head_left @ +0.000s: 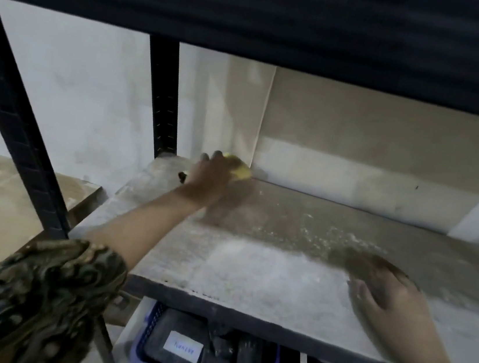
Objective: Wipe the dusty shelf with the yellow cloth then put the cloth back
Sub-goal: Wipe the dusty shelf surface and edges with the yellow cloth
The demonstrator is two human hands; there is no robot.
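Two hands over the shelf (252, 262). Nearest, below its front edge: blue basket (145, 351) w/ dark items, one bearing a white label (183, 351). Right hand (383, 304) lies flat near the front, fingers straight, holding nothing. White dust covers the mid board. Left arm, patterned sleeve (35, 291), reaches to the back-left corner; left hand (211, 174) presses the yellow cloth (241, 169) on the board, by the black upright (164, 95) & wall. Grip blurred, fingers look curled on it.
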